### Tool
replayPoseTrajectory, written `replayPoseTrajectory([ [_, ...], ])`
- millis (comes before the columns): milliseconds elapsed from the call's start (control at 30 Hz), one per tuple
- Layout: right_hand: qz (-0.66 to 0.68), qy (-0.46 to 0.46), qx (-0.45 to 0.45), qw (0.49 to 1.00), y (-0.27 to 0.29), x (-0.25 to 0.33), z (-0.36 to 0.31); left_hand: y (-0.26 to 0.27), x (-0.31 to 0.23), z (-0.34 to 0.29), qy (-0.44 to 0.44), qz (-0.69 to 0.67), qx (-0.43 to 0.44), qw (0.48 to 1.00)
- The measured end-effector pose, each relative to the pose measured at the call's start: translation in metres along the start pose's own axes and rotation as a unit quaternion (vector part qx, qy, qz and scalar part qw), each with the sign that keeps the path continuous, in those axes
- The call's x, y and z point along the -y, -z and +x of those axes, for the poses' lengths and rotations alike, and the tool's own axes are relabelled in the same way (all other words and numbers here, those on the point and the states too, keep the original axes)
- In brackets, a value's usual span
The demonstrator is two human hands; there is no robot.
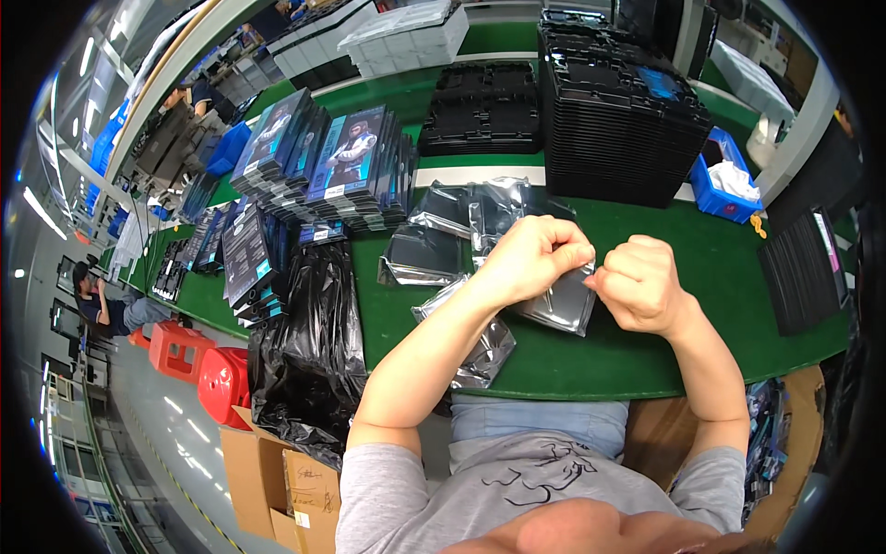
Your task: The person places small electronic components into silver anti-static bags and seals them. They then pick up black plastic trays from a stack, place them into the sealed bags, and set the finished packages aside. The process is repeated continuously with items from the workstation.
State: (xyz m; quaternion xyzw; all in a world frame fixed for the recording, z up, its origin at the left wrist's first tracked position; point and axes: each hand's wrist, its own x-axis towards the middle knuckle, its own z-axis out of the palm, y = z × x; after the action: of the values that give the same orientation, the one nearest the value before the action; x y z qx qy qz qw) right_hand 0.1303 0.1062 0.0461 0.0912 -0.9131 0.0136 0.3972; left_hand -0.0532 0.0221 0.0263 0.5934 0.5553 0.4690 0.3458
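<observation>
My left hand (544, 254) is closed in a pinch, thumb and forefinger together, over a shiny plastic bag (565, 309) with a dark flat piece inside. Close on its right, my right hand (641, 286) makes a fist with the thumb side at the bag's upper right corner. Both hands seem to grip that bag's edge; the exact hold is hidden by the fingers. More bagged dark flat pieces (423, 254) lie just beyond and left of my left hand. Another crumpled clear bag (487, 355) lies under my left forearm.
Piles of printed boxes (346, 166) stand at the left of the green table (646, 365), beside a black plastic bag (309, 342). Tall stacked black trays (618, 120) rise at the back. A blue bin (724, 194) and leaning dark panels (803, 277) are on the right. Cardboard boxes (263, 480) stand below.
</observation>
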Motion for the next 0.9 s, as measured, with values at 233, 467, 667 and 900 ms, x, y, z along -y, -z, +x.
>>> replayPoseTrajectory([
  [233, 0.038, -0.034, 0.042, 0.998, -0.005, 0.009, -0.008, 0.046, 0.014, 0.012, -0.002, -0.031, -0.314, 0.949],
  [467, 0.186, -0.273, 0.116, 0.937, -0.009, -0.013, -0.022, 0.042, 0.011, 0.013, -0.059, -0.016, -0.328, 0.943],
  [667, 0.036, -0.266, 0.182, 0.946, -0.02, -0.022, -0.036, 0.036, 0.012, 0.009, -0.048, -0.058, -0.238, 0.968],
  [900, -0.004, -0.342, 0.231, 0.911, -0.018, -0.019, -0.028, 0.029, 0.008, 0.007, -0.068, -0.053, -0.199, 0.976],
])
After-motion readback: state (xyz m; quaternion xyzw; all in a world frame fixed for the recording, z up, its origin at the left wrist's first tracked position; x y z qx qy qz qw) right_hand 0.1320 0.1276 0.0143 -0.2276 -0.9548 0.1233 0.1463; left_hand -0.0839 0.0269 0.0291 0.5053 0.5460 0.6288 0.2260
